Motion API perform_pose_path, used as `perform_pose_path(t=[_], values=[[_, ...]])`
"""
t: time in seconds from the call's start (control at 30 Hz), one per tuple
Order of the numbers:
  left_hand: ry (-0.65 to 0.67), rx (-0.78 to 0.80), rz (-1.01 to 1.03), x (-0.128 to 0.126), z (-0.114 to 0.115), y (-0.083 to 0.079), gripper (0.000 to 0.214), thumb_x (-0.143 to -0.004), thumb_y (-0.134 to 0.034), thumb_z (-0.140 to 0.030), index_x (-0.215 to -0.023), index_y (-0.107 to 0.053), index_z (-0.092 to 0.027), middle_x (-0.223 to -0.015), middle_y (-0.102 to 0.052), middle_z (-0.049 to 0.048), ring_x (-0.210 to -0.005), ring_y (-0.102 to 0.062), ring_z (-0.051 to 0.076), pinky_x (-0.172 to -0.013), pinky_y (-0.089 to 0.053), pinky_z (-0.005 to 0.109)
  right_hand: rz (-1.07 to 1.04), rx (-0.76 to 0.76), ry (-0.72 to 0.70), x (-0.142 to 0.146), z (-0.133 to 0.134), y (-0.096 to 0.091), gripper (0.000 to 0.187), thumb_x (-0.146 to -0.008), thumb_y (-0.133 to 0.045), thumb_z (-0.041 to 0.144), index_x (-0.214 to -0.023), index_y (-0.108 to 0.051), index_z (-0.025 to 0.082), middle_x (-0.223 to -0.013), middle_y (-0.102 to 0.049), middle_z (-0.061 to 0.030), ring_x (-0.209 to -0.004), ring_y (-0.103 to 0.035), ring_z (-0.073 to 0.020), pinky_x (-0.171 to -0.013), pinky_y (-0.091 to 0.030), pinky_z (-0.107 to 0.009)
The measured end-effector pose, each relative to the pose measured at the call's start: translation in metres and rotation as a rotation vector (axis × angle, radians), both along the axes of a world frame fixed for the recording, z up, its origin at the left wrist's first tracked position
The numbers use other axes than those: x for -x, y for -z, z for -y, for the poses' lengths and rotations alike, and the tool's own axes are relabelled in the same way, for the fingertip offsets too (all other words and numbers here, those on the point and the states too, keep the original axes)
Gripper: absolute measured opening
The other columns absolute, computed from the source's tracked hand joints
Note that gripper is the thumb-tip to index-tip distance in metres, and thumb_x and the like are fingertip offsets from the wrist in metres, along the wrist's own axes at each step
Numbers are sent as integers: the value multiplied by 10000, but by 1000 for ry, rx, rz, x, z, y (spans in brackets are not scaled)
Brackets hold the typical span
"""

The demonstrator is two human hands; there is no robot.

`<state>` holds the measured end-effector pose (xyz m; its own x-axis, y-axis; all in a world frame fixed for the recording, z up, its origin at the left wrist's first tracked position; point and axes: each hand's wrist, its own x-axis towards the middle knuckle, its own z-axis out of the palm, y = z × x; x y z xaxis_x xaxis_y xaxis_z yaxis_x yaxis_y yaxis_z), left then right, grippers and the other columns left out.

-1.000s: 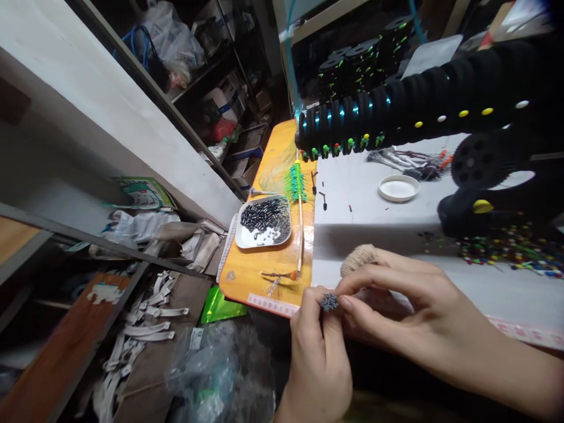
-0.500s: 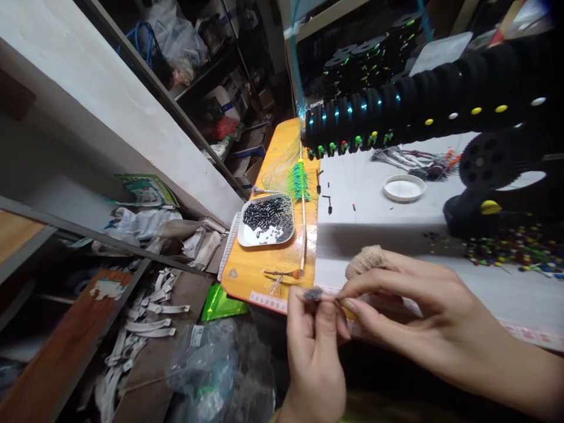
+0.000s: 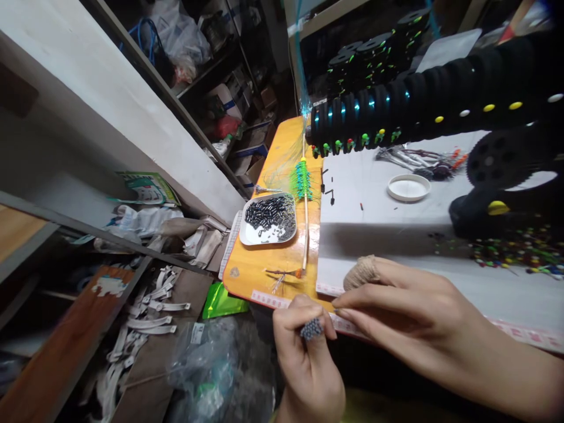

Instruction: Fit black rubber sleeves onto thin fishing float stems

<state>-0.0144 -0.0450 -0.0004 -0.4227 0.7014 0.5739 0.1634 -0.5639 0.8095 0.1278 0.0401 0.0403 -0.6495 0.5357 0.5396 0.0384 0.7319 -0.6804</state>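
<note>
Left hand (image 3: 311, 364): low, in front of the table edge, thumb and forefinger clamped on a bundle of grey tips (image 3: 312, 329). Its speckled end faced up at me; the rest was hidden inside my grip.

Right hand (image 3: 418, 317): just beside the left, to its right, apart from the bundle. Thumb and forefinger reached leftward, their ends very near each other; I could not tell whether they met or pinched anything small. A beige wrap (image 3: 361, 274) covered a finger behind them.

Beyond the left hand, the yellow board (image 3: 240, 255) carried a white tray (image 3: 247, 237) of black cylindrical pieces (image 3: 267, 211) and smaller grey bits. To the tray's right lay a pale stick (image 3: 305, 235), with a green and blue tuft (image 3: 302, 179) around its far part. Near its close end, a brown twig-like piece (image 3: 282, 272) with an orange tip.

White surface (image 3: 392, 273) beyond the right hand: a shallow round dish (image 3: 409, 188), a bunch of grey strands (image 3: 414, 163) behind it, many-coloured beads (image 3: 520, 249) scattered at right. A ridged black cylinder (image 3: 388, 108) stretched across above.
</note>
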Motion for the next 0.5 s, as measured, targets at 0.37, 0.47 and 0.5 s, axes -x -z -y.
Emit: perform_pose_path(t=[0.37,0.47,0.5], values=[[-7,60,5,1,3,2,199,-1072,-485,-137,-1094,-630,-272,-744,-538,-50,-671,-524,114,-689,-461,215,-31,43,27,-1,1,-6,162,-971,-628,118,-893,-753,186,-780,-644,-39,-691,-646,-133,-569,-500,-213],[-2,87,21,0,4,6,183,-1070,-498,-152,-1066,-640,-267,-742,-552,-41,-673,-536,121,-698,-459,234,-74,128,3,0,-2,-9,139,-965,-668,139,-892,-775,191,-784,-684,-39,-677,-667,-123,-568,-522,-188],[6,88,24,0,4,8,178,-1070,-501,-157,-1063,-643,-265,-745,-555,-37,-673,-537,124,-697,-459,238,-92,155,-9,0,-3,-9,123,-962,-683,146,-905,-781,194,-793,-698,-38,-682,-678,-121,-576,-532,-180]])
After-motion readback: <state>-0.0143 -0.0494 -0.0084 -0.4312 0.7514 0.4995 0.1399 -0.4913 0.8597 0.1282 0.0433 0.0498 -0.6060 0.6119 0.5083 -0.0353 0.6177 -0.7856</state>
